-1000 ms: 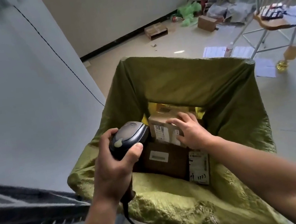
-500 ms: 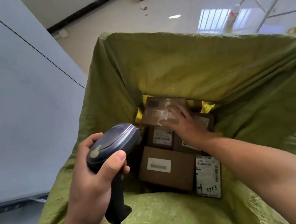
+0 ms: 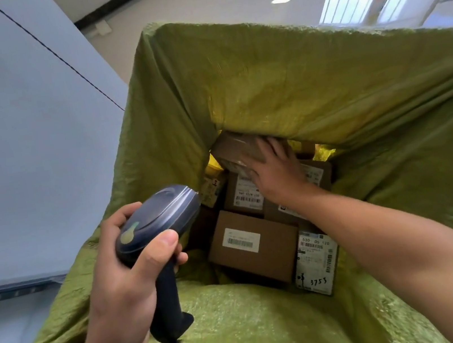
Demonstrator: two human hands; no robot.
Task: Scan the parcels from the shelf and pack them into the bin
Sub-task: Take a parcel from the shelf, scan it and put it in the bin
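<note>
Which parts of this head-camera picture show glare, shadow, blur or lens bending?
Head view: window glare on the floor; wide-angle bending bows the rim of the green bin liner; shadow deep inside it around the parcels; right hand on the taped parcel slightly smeared; scanner in the left hand fairly sharp.

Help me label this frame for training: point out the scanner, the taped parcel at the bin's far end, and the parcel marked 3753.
scanner [image 3: 163, 214], head view, top of its rounded head.
taped parcel [image 3: 235, 147], head view, its taped top face.
parcel marked 3753 [image 3: 315, 264], head view, its white label.
</note>
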